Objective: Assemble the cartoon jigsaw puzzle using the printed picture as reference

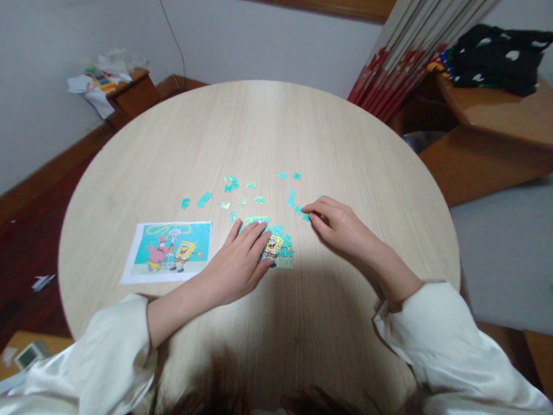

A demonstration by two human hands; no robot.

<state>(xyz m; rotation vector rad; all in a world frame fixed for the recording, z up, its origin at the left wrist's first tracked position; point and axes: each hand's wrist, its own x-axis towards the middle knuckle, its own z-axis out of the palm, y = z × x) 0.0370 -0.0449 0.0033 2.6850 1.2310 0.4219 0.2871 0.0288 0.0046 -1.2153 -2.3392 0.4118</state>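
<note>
My left hand [239, 259] lies spread and flat on a partly assembled jigsaw puzzle [283, 260], covering its left side. A yellow cartoon figure and a teal background show on the uncovered part. To the right of the puzzle, my right hand [334, 225] has thumb and index finger close together in a pinch at a small teal puzzle piece [306, 218]. Another teal piece [298, 211] lies by the index fingertip. On the left, a printed reference picture [173, 253] shows cartoon figures on teal.
Several loose puzzle pieces [205, 199] are scattered beyond the assembled part. All this rests on a round pale wooden table [276, 132]. Behind it are a wall, a curtain [380, 63] and, at right, dark cloth [496, 57] on wooden furniture.
</note>
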